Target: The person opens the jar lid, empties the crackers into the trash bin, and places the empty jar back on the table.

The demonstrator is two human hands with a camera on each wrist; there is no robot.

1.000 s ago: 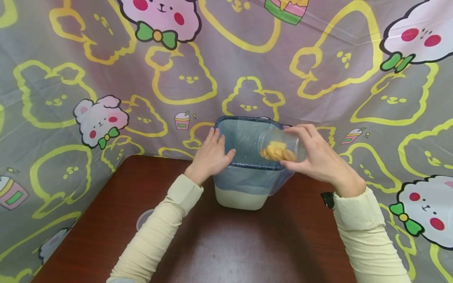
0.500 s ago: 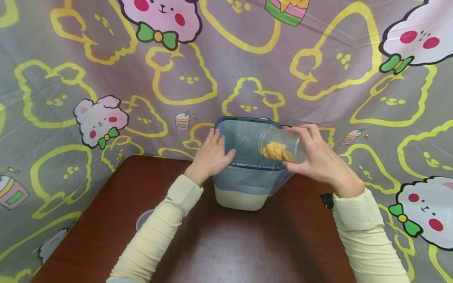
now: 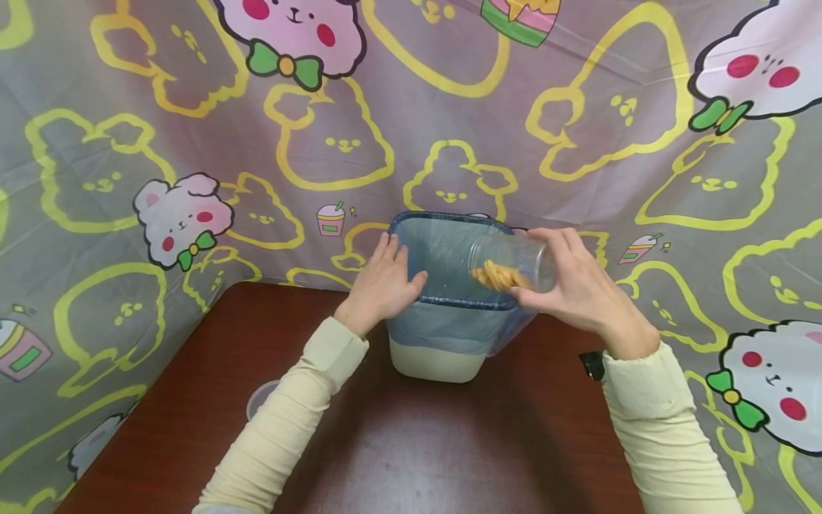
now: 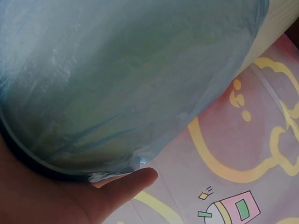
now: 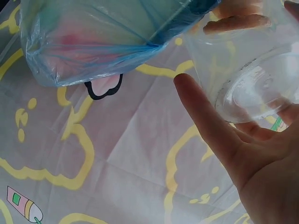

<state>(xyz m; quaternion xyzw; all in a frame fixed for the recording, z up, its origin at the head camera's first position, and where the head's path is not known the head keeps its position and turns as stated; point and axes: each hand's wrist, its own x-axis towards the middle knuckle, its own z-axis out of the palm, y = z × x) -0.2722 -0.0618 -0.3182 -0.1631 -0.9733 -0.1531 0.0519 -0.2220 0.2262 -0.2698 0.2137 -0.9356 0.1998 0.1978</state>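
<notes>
In the head view, a cream-coloured bin point(image 3: 437, 363) stands on the table, lined with a translucent blue bag point(image 3: 443, 325) folded over its rim. My left hand point(image 3: 383, 285) rests on the bin's left rim, fingers extended and thumb out. The left wrist view has the thumb point(image 4: 128, 186) beside the bag's edge. My right hand point(image 3: 581, 289) grips a clear plastic jar point(image 3: 516, 250) over the bin's right rim. The jar lies tilted on its side, mouth towards the bin. Inside it are several yellow round crackers point(image 3: 501, 277). The right wrist view shows the jar's base point(image 5: 261, 84) and curved fingers around it.
A clear round lid point(image 3: 260, 400) lies on the dark red table point(image 3: 417, 442), partly behind the left sleeve. Patterned grey cloth point(image 3: 359, 121) hangs close behind the bin and along both sides. A small black object point(image 3: 592, 365) shows beside the right cuff.
The crackers have shifted inside the jar, their pile now sitting a little lower. The jar and my right hand have moved very slightly. My left hand stays at the rim.
</notes>
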